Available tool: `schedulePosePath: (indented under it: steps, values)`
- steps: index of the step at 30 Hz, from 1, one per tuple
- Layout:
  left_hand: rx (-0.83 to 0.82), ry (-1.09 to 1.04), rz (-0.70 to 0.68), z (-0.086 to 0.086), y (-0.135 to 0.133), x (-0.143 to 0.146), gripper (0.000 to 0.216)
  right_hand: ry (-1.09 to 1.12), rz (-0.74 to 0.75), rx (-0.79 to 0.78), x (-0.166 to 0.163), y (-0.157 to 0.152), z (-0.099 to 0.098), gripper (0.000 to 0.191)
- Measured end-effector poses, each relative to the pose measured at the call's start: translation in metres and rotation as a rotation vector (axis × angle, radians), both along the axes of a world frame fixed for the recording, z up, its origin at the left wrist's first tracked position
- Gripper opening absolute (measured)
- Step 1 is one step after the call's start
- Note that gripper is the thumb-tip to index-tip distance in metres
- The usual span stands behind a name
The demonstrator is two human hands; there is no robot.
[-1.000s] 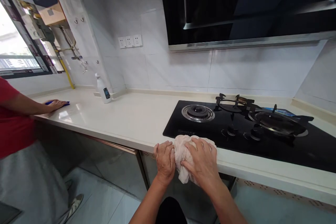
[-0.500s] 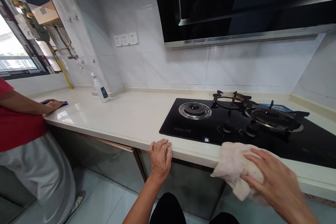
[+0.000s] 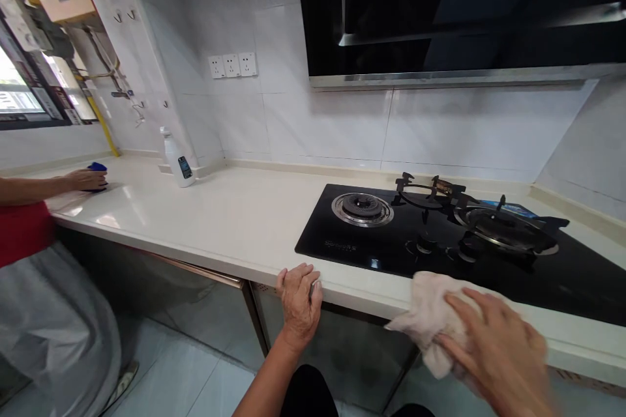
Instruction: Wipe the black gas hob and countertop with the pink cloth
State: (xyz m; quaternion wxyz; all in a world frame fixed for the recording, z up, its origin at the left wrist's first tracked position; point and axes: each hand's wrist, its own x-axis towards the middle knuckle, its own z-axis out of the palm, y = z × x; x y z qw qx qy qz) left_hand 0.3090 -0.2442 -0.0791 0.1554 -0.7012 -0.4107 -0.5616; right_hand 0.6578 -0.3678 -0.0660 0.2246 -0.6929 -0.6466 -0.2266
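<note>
Hands well apart. Right hand, motion-blurred, pressed on a crumpled pale towel; the towel sits on the counter's front edge, part hanging over. Left hand rests empty on that edge, fingers curled over it. Black gas hob just behind the towel. Further left on the cream countertop: white spray bottle; a co-worker's hand on a blue cloth.
</note>
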Motion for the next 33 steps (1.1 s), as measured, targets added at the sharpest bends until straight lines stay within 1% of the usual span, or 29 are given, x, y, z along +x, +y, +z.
schedulePosePath:
  steps: [2, 4, 6, 7, 9, 12, 16, 19, 22, 26, 28, 30, 33]
  values:
    - [0.005, 0.016, -0.002, 0.000, 0.000, -0.001, 0.021, -0.035, 0.094, -0.011, -0.054, 0.018, 0.014, 0.046]
    - [0.007, 0.038, -0.008, 0.001, 0.000, -0.004, 0.021, -0.010, 0.208, -0.030, -0.109, 0.036, 0.031, 0.050]
    - [0.012, 0.063, -0.021, 0.001, 0.000, -0.008, 0.023, -0.001, 0.326, -0.033, -0.154, 0.053, 0.045, 0.050]
    - [0.017, 0.075, -0.032, 0.001, 0.001, -0.010, 0.024, -0.011, 0.357, -0.032, -0.171, 0.059, 0.050, 0.048]
    - [0.031, 0.093, -0.057, 0.001, 0.002, -0.016, 0.028, -0.023, 0.395, -0.023, -0.191, 0.068, 0.055, 0.043]
    - [0.030, 0.110, -0.079, 0.001, 0.002, -0.020, 0.030, -0.021, 0.411, -0.018, -0.193, 0.070, 0.052, 0.041]
    - [-0.012, 0.116, -0.062, 0.004, -0.001, -0.018, 0.026, -0.006, 0.405, -0.024, -0.167, 0.055, 0.046, 0.042]
    - [-0.028, 0.096, -0.035, 0.005, -0.003, -0.014, 0.023, 0.016, 0.365, -0.028, -0.130, 0.040, 0.039, 0.046]
    - [-0.022, 0.093, -0.027, 0.006, -0.002, -0.014, 0.022, 0.052, 0.273, -0.035, -0.075, 0.023, 0.026, 0.049]
    - [0.009, 0.086, -0.025, 0.003, 0.002, -0.013, 0.021, 0.121, 0.140, -0.087, 0.015, -0.004, 0.005, 0.050]
    - [0.035, 0.068, -0.023, 0.001, 0.005, -0.012, 0.020, 0.176, 0.096, -0.084, 0.052, -0.019, -0.001, 0.047]
    - [0.056, 0.050, -0.022, -0.001, 0.008, -0.010, 0.020, 0.249, 0.078, -0.052, 0.078, -0.032, -0.001, 0.042]
    - [0.075, 0.039, -0.027, -0.003, 0.010, -0.007, 0.021, 0.463, 0.102, -0.029, 0.094, -0.043, 0.011, 0.035]
